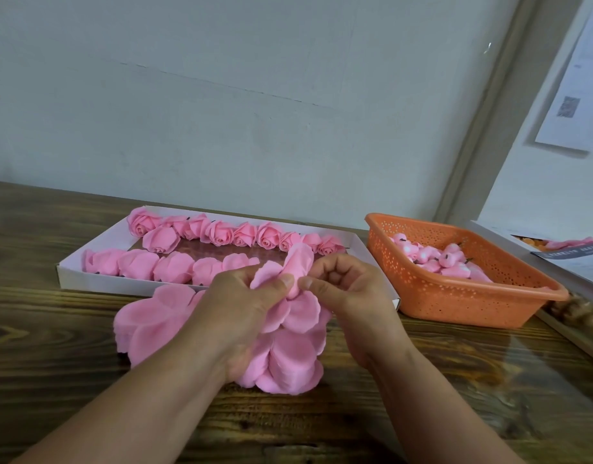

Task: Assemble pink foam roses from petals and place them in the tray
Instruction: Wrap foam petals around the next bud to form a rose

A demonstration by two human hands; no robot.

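Both my hands meet over the table's middle, working on one half-formed pink foam rose [297,272]. My left hand [245,306] pinches its petals from the left with thumb and fingers. My right hand [348,289] pinches the bud from the right, fingers curled. Loose petals of that rose hang below my fingers. Stacks of flat pink petal sheets [288,360] lie on the table under my hands, with another stack [151,323] to the left. Behind them the white tray [97,244] holds two rows of finished pink roses [218,233].
An orange perforated basket [456,296] with pink rose buds stands at the right, touching the tray's corner. A flat box with papers [556,252] lies at the far right edge. The dark wooden table [54,380] runs up to a pale wall.
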